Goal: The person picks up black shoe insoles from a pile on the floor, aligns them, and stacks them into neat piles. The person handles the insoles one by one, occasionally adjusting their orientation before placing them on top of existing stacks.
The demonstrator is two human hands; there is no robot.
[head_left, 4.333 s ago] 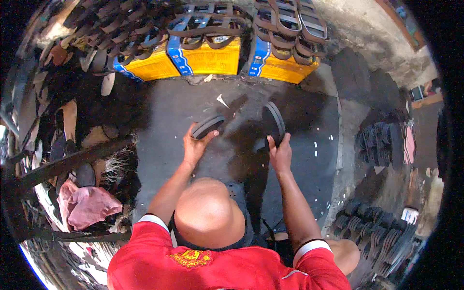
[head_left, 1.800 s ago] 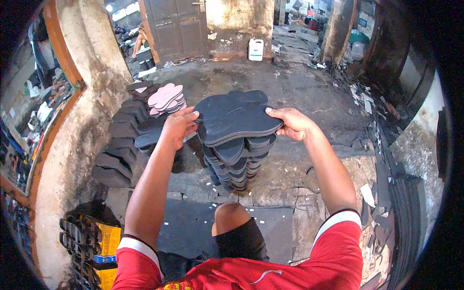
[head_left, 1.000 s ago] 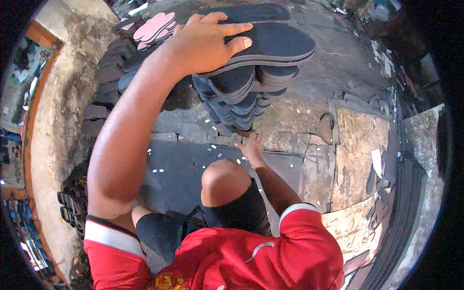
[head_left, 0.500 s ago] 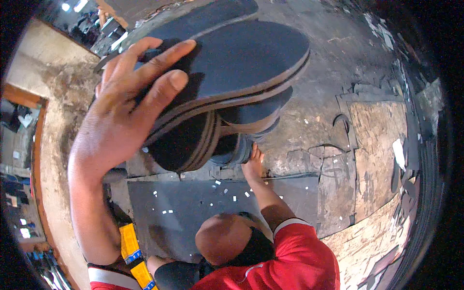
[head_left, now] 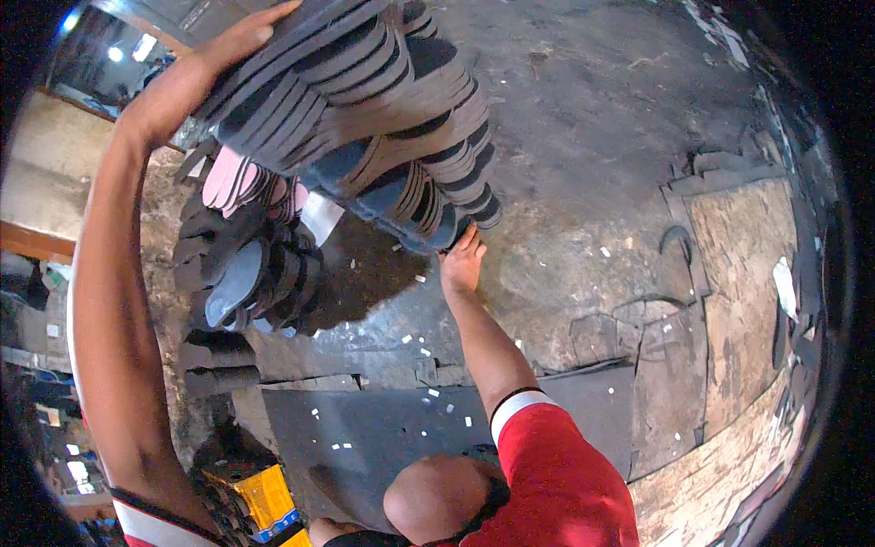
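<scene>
A tall, leaning stack of dark grey shoe soles (head_left: 365, 82) fills the upper middle. My left hand (head_left: 214, 55) is at its upper left end, fingers stretched along the top sole, with the fingertips near the picture's edge. At the lower end of the stack, my right hand (head_left: 464, 260) grips the bottom soles, its fingers partly hidden. Between both hands the stack appears lifted, with a dark shadow on the floor beside it. Left of it stand another pile of dark soles (head_left: 241, 283) and some pink soles (head_left: 235, 182).
A dark grey sheet (head_left: 365, 424) dotted with white scraps lies before my knee. Worn wooden boards (head_left: 743, 264) and cut dark sheet pieces cover the right side. A yellow box (head_left: 264, 501) stands near my left arm, and a stained wall (head_left: 137, 201) runs along the left.
The stack has moved away from me and tilted, showing its layered edges. Both hands moved with it, the left one upward. The pink soles and the other dark pile have come into view.
</scene>
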